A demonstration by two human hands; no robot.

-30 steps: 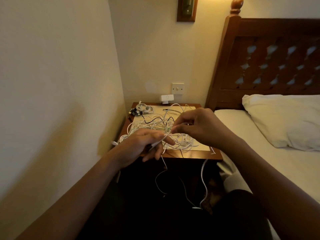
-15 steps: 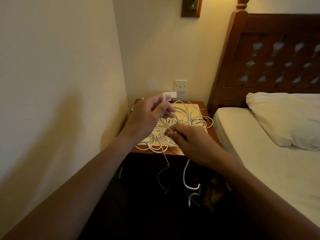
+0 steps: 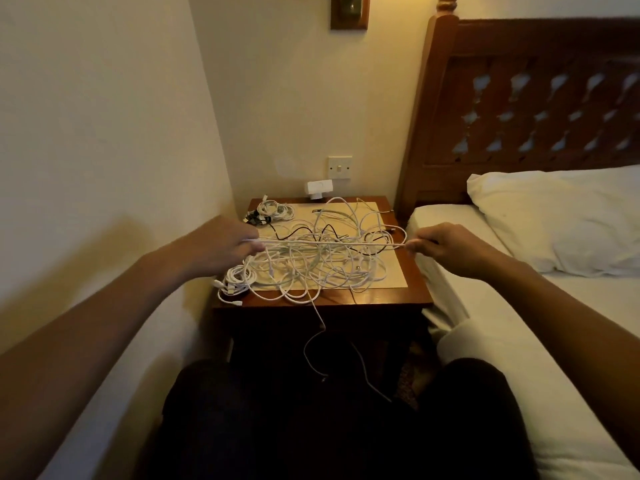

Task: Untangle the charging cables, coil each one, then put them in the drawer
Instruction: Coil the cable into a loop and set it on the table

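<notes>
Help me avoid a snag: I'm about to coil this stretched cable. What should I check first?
1. Left hand grips the cable: ok.
2. Right hand grips it too: ok.
3. Cable taut between the hands: ok.
4. Cable free of the tangle: cannot tell; it crosses over it.
5. No strand hanging off the table: not ok.
6. Drawer open: cannot tell; too dark below.

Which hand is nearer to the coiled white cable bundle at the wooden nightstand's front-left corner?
Left. The left hand is just beyond the coiled white cable bundle; the right hand is across the wooden nightstand, by the bed.
</notes>
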